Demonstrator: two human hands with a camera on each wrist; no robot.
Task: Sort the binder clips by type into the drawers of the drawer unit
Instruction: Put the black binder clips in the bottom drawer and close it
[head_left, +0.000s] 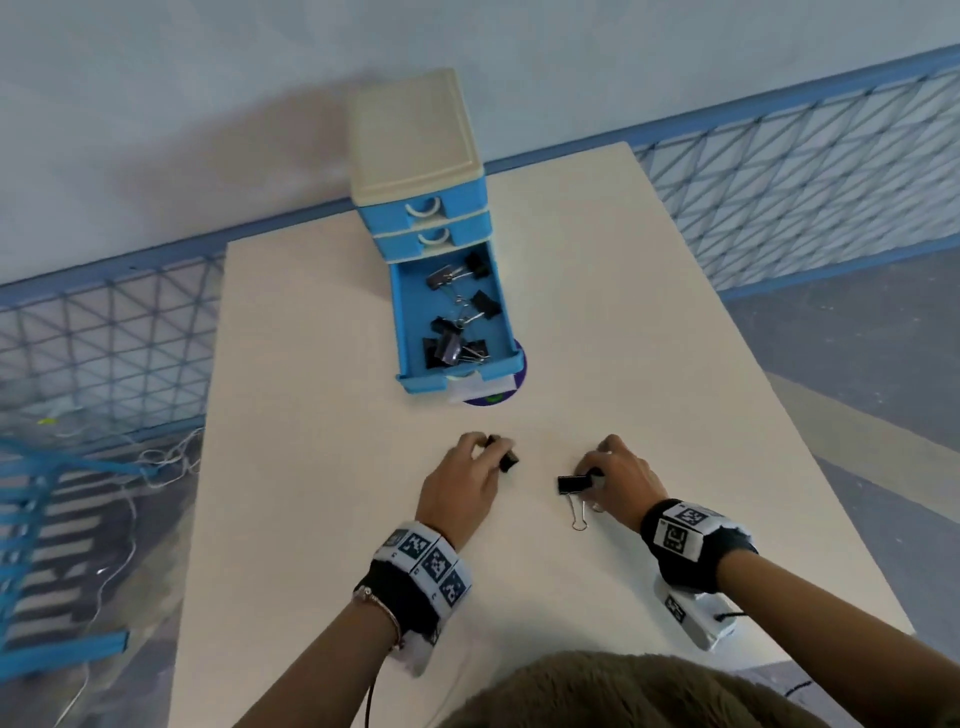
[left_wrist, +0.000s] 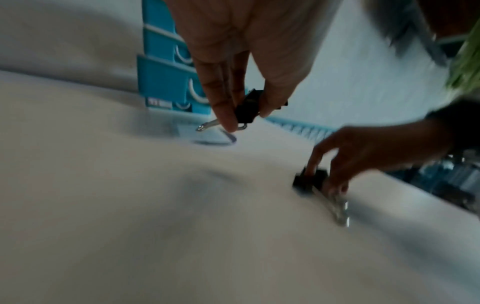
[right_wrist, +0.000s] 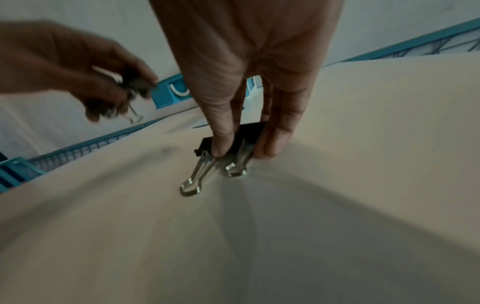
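Observation:
A blue drawer unit (head_left: 423, 208) with a cream top stands at the table's far middle. Its bottom drawer (head_left: 452, 364) is pulled out and holds several black binder clips (head_left: 452, 343); the two upper drawers are closed. My left hand (head_left: 467, 478) pinches a black binder clip (head_left: 506, 457) (left_wrist: 248, 109) lifted above the table. My right hand (head_left: 618, 478) pinches a larger black binder clip (head_left: 574, 484) (right_wrist: 249, 131) that lies on the table, its silver handles (right_wrist: 200, 176) pointing toward me.
The cream table (head_left: 571, 312) has edges close on the left and right. A purple disc (head_left: 493, 397) and a white label lie under the open drawer's front. A blue mesh fence (head_left: 805, 182) runs behind and beside the table.

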